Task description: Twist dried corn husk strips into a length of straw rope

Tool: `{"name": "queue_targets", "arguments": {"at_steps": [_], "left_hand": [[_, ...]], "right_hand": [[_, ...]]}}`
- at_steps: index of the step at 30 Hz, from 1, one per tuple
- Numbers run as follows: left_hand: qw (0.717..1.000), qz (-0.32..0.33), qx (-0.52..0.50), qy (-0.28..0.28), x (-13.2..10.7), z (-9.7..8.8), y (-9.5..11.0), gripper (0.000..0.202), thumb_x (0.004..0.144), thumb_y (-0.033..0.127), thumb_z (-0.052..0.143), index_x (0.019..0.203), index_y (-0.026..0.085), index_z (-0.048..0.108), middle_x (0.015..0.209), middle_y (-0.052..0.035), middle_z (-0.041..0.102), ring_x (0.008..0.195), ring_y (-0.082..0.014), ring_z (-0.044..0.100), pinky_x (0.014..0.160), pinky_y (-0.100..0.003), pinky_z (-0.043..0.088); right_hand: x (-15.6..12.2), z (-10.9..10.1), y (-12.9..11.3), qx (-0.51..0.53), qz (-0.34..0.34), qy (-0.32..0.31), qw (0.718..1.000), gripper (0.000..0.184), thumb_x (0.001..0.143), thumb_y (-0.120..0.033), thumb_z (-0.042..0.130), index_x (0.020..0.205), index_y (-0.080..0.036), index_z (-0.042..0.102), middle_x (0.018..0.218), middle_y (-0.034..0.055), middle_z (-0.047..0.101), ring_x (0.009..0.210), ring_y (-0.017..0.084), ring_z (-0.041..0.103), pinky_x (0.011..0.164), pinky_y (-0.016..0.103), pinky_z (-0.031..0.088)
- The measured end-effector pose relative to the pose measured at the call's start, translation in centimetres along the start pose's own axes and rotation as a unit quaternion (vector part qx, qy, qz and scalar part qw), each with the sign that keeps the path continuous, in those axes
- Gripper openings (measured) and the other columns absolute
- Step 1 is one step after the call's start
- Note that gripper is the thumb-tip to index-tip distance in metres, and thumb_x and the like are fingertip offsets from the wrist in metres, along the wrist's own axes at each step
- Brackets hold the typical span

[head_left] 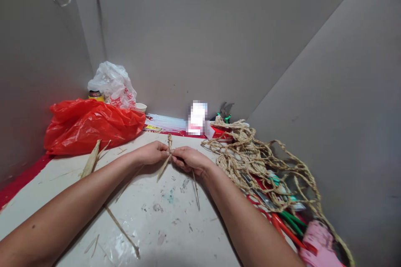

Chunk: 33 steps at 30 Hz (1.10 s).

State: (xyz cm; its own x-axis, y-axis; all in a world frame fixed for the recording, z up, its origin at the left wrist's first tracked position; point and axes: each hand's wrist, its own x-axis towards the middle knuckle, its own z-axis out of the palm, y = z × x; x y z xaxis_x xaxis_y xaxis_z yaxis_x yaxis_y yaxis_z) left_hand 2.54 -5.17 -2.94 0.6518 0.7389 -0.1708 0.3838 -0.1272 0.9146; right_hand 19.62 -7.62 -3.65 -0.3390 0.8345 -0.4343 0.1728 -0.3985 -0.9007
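Observation:
Both my hands meet over the middle of a stained white table (163, 221). My left hand (152, 152) and my right hand (188, 159) are closed in pinches on a short braided straw piece (169, 141) that stands up between them. Loose dry straw strands (163, 167) hang down from the grip toward the table; one thin strand (196, 192) trails below my right hand. My forearms reach in from the bottom corners of the view.
A tangled heap of twisted straw rope (250, 154) lies to the right, over green and red-handled tools (288, 221). A red plastic bag (90, 123) and a white bag (114, 83) sit at back left. Dry husk pieces (90, 160) lie nearby. Grey walls enclose the table.

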Motion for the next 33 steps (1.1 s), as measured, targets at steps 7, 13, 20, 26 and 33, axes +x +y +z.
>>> {"name": "queue_targets", "arguments": {"at_steps": [7, 13, 20, 26, 33], "left_hand": [[0.969, -0.04, 0.239, 0.047, -0.7, -0.8, 1.4, 0.018, 0.072, 0.026, 0.047, 0.061, 0.015, 0.057, 0.053, 0.0018, 0.046, 0.052, -0.0108, 0.039, 0.051, -0.023, 0.026], [0.934, -0.035, 0.326, 0.138, -1.3, 2.9, 2.1, 0.014, 0.071, 0.025, 0.052, 0.066, 0.016, 0.062, 0.064, -0.0086, 0.059, 0.064, -0.0198, 0.054, 0.06, -0.027, 0.034], [0.96, 0.004, 0.278, 0.028, -3.7, 3.6, 4.1, 0.016, 0.067, 0.02, 0.058, 0.052, 0.018, 0.053, 0.052, -0.0038, 0.054, 0.052, -0.0161, 0.051, 0.055, -0.025, 0.034], [0.979, -0.078, 0.181, -0.05, -4.6, -1.1, 7.3, 0.028, 0.079, 0.038, 0.047, 0.066, 0.015, 0.056, 0.064, -0.0048, 0.063, 0.045, -0.0123, 0.053, 0.046, -0.022, 0.035], [0.947, -0.133, 0.264, 0.129, -5.3, -7.6, 4.7, 0.021, 0.071, 0.03, 0.056, 0.056, 0.016, 0.052, 0.054, -0.0015, 0.056, 0.043, -0.0109, 0.048, 0.046, -0.022, 0.029]], "right_hand": [[0.3, 1.7, 0.1, 0.066, 0.004, 0.047, 0.997, 0.018, 0.076, -0.018, 0.048, 0.059, -0.014, 0.054, 0.032, -0.0079, 0.038, 0.026, 0.003, 0.021, 0.03, 0.016, 0.011], [0.3, 1.9, 0.4, 0.103, 0.015, 0.034, 0.994, 0.028, 0.073, -0.022, 0.049, 0.048, -0.018, 0.037, 0.032, -0.0081, 0.034, 0.029, 0.002, 0.016, 0.03, 0.016, 0.009], [0.6, 1.1, 0.4, 0.132, 0.028, -0.034, 0.99, 0.015, 0.068, -0.018, 0.05, 0.055, -0.017, 0.043, 0.035, -0.01, 0.031, 0.031, 0.002, 0.012, 0.031, 0.015, 0.007], [0.5, -0.2, 0.1, 0.15, 0.026, -0.1, 0.983, 0.01, 0.073, -0.017, 0.047, 0.063, -0.015, 0.048, 0.038, -0.0109, 0.028, 0.032, 0.002, 0.011, 0.032, 0.014, 0.007], [0.7, -0.7, 0.4, 0.154, 0.033, -0.117, 0.98, 0.013, 0.076, -0.017, 0.047, 0.063, -0.015, 0.047, 0.04, -0.0104, 0.028, 0.032, 0.002, 0.011, 0.032, 0.013, 0.008]]}}
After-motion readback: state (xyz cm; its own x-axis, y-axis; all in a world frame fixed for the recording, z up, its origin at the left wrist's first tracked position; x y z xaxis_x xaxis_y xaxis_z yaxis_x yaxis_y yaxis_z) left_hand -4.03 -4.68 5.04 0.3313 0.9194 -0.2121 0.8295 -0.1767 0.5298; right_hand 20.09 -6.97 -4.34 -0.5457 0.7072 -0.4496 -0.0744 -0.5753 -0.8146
